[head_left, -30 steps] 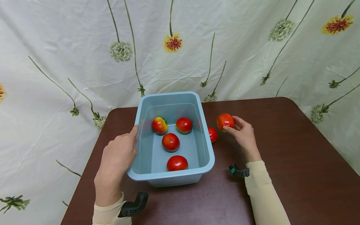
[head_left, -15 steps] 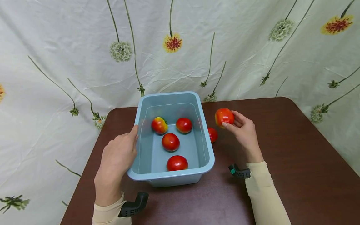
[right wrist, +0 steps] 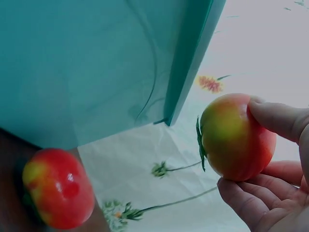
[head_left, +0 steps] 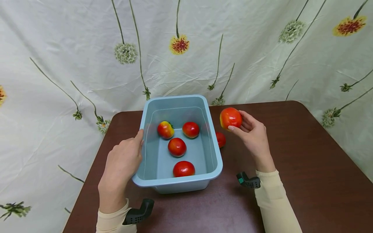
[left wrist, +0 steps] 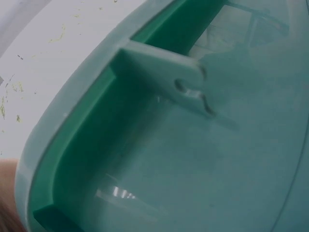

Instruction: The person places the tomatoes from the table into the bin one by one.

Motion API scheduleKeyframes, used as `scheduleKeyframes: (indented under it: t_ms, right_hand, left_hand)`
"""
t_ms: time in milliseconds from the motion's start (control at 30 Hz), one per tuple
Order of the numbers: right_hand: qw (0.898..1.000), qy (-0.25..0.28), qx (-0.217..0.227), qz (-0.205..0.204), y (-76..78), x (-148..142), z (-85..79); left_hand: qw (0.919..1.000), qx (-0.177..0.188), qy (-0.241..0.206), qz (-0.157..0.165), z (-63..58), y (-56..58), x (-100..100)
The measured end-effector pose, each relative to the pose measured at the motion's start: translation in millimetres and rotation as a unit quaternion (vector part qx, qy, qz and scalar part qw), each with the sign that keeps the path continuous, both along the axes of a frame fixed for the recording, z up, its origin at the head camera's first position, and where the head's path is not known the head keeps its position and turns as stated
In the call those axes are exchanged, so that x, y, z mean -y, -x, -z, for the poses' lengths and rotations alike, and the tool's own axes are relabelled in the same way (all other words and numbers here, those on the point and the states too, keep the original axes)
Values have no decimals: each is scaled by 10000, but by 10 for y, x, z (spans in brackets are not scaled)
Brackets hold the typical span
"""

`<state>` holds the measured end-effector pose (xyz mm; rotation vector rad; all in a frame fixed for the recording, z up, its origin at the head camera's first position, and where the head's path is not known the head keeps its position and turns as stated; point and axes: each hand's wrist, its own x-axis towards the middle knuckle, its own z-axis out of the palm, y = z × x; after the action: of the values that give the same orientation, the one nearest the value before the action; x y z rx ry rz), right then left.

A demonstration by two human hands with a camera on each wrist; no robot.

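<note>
A light blue plastic bin (head_left: 189,178) stands on the table with several red tomatoes inside, among them a yellow-streaked one (head_left: 165,130). My left hand (head_left: 122,161) holds the bin's left rim; most of its fingers are hidden behind the wall. The left wrist view shows the bin's outer wall (left wrist: 217,159) and lip close up, with a bit of skin at the lower left edge. To the right of the bin, my right hand (head_left: 253,136) pinches a red tomato (right wrist: 236,140) between thumb and fingers, raised above the table. Its green calyx faces away from the palm.
Another tomato (head_left: 220,139) lies on the table against the bin's right side, partly hidden by it. Beneath is a dark brown tabletop (head_left: 306,155). A white cloth (head_left: 247,42) with printed flowers hangs behind the table.
My right hand has lifted the tomato higher and shifted it slightly left, toward the bin. My left hand and the bin have stayed in place.
</note>
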<state>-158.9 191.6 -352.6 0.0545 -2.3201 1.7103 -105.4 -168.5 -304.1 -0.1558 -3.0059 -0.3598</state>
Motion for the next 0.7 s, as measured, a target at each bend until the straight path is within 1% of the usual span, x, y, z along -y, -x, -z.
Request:
scheduleKeyframes:
  t_ms: [300, 500, 700]
  right_hand:
    - [9993, -156, -343, -6, -63, 53, -81]
    - [9986, -119, -516, -32, -93, 80, -117]
    - [9978, -90, -642, -153, -149, 138, -171]
  left_hand:
    - [10000, -23, 1, 38, -3, -5, -2]
    - [10000, -68, -12, 65, -2, -9, -2]
    - [9999, -118, -10, 73, -1, -10, -1]
